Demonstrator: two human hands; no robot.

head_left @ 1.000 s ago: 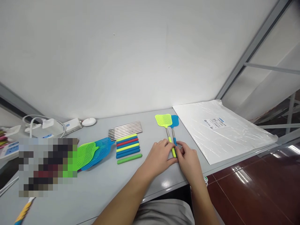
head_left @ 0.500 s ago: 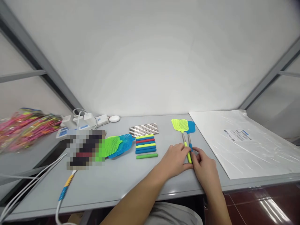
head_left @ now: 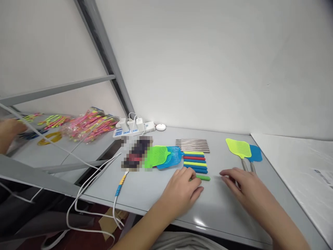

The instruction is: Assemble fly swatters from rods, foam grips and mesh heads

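My left hand (head_left: 182, 191) hovers over or touches the near end of a green handle (head_left: 203, 177), its thumb apart and its fingertips partly hidden. Beyond it lies a row of yellow, red and blue handles (head_left: 195, 164). My right hand (head_left: 244, 184) holds nothing, fingers stretched leftward with the thumb apart. Behind it, a yellow fly swatter (head_left: 238, 148) and a blue fly swatter (head_left: 256, 153) lie side by side, their handles hidden by that hand. Loose swatter heads, one green (head_left: 157, 156) and one blue (head_left: 173, 158), overlap left of the handles.
Metal rods (head_left: 192, 146) lie in a row behind the handles. A power strip (head_left: 130, 131) with plugs and a white oval device (head_left: 160, 127) stand at the back. White sheeting (head_left: 293, 166) covers the right side. Another person's hand (head_left: 11, 130) shows far left near bagged colourful items (head_left: 91, 125).
Both hands have left the two assembled swatters and moved left, the left one reaching the green handle. The view has turned left, bringing the neighbouring table and another person's hand into sight.
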